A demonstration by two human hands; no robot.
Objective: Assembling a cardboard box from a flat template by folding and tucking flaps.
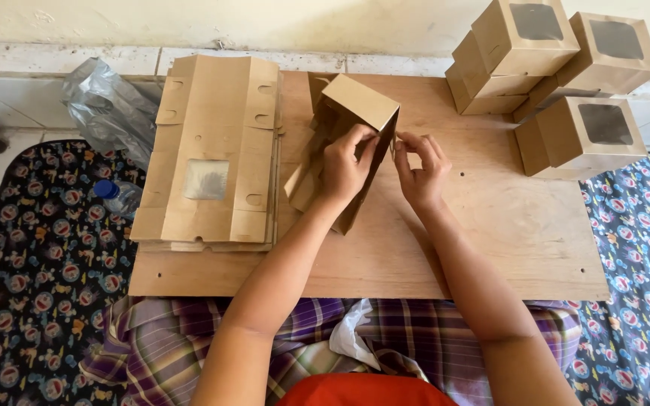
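A half-formed brown cardboard box (351, 131) stands near the far edge of the wooden board (490, 248), mid-fold. The left hand (345, 167) grips its side panel, fingers curled over the edge; the right hand (420, 169) pinches a flap beside it. Tucking that flap looks like the step in hand. Flat cardboard blanks (212, 150) lie stacked at the board's left edge, finished windowed boxes (558, 75) at its far right corner.

- One half-folded box (355, 120) of brown card, held between two hands: the left hand (344, 167) and the right hand (420, 169).
- One stack of flat box blanks (212, 150); the number of sheets in it cannot be told.
- Four finished window boxes (558, 83), piled together.
- One wooden board (490, 225).
- One plastic bottle (118, 195) with a blue cap.
- One grey plastic bag (107, 105).
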